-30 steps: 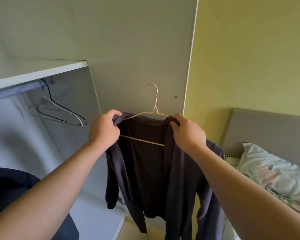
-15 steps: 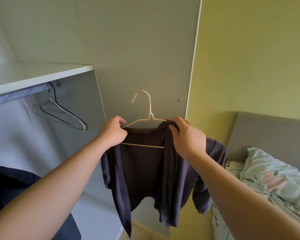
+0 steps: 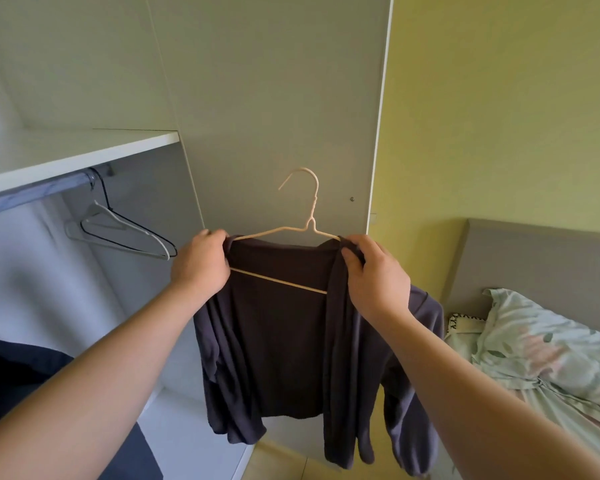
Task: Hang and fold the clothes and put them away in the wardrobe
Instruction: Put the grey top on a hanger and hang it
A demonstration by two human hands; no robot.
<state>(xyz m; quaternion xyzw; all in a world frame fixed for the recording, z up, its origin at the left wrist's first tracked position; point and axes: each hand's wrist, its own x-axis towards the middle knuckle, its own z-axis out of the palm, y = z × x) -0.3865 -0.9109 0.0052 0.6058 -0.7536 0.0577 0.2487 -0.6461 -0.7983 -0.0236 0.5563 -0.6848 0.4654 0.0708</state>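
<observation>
Head view, the only one. Held up in the air in front of the wardrobe point(image 3: 274, 98) side panel: a dark cardigan point(image 3: 281, 341) on a thin cream hanger point(image 3: 310, 225), not yet on the rail point(image 3: 32, 194). Left hand point(image 3: 201, 265): fingers curled around the left shoulder of the cardigan, at the end of the hanger. Right hand point(image 3: 374, 278): fingers and thumb pinching the cloth at the right shoulder, over the wire. Hook free, pointing up and to the left, touching nothing.

As for progress: seems to be in the middle of the hanging step. Already put on the hanger, both shoulders over the wire, bottom bar visible across the open front. Left to do, by judgement: to settle the shoulders evenly, then to carry the hanger to the left and hook it on the rail under the shelf point(image 3: 84, 150), beside the empty hangers point(image 3: 122, 230) there. Low at the left edge, a dark cloth point(image 3: 18, 372) inside the wardrobe; cannot tell whether folded or not. Cannot tell either how many clothes remain.

About the cardigan: thin and soft, dark grey-purple, open at the front, falling in loose folds. Right front edge lower than the left; right sleeve bunched behind the right forearm. Sits a little crooked, so probably easy to slide off the smooth wire if tilted. To the right, well apart, a flowered pillow point(image 3: 551, 348).
</observation>
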